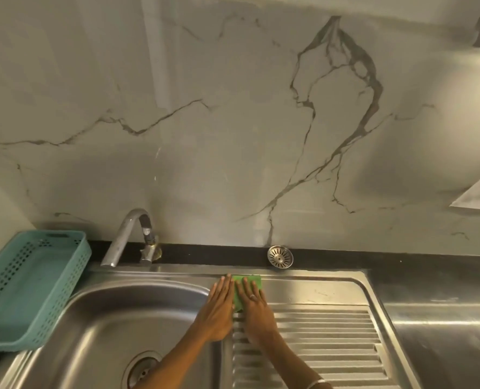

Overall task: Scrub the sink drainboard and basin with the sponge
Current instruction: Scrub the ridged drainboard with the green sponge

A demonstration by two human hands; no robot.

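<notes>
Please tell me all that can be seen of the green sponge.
The sponge is green, flat and roughly rectangular, with a rough scouring look. It lies flat on the steel drainboard, near its back edge, just right of the basin. Both hands press on it with straight fingers: the left hand covers its left side, the right hand its middle. Only parts show.

The green sponge lies flat at the far left corner of the stainless-steel drainboard, just above its ridges; only its upper edge and a strip between the hands show. The round-cornered steel basin adjoins it on the left; its drain sits near the front.
</notes>
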